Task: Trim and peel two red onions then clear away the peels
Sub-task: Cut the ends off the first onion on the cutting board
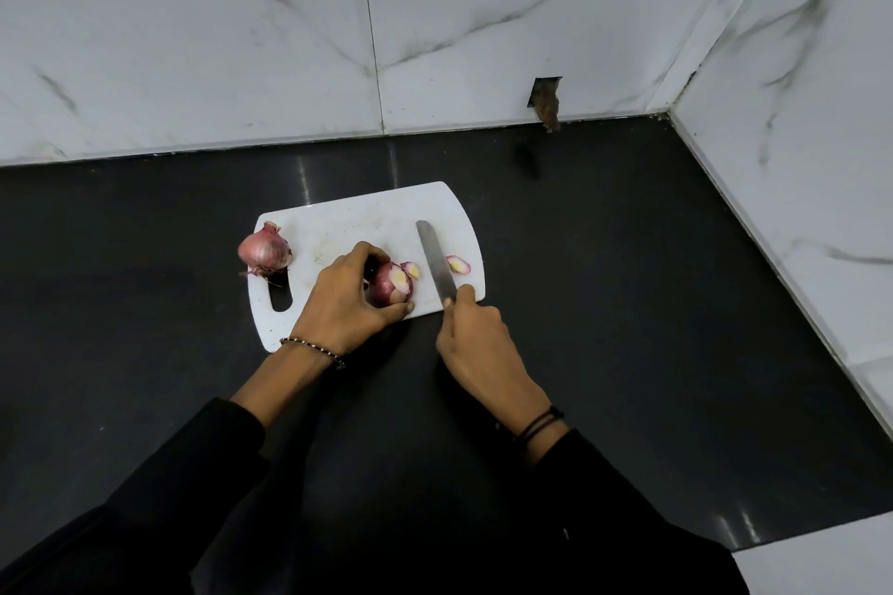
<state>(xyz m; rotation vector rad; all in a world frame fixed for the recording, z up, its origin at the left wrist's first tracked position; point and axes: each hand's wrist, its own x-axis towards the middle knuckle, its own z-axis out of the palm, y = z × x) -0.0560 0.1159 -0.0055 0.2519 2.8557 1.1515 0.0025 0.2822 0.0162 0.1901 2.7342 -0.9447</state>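
Works at a black table (628,285) in a corner of white marbled wall tiles (193,39), over a white cutting board (357,217) lying at a slant. Grips with the left hand (345,300) a red onion (389,287) near the board's front edge, fingers curled over its top and thumb pressed low on its near side; pale, yellowish cut face turned toward the right. Holds in the right hand (476,336) a knife (437,263), fingers clenched round the handle, blade pointing away across the board, just right of the held onion and apart from it. Cannot tell whether the blade touches the board. Between onion and blade, close against the cut face, a small trimmed end piece (411,270); beyond the blade, near the board's right edge, a second cut piece (458,264), pink-rimmed. At the board's left end, beside the handle slot, a second red onion (265,250) in its full skin, root and tip uncut, partly overhanging the edge. Beaded bracelet (314,348) on the left wrist, dark cords (539,425) on the right, black sleeves (169,498) on both arms.
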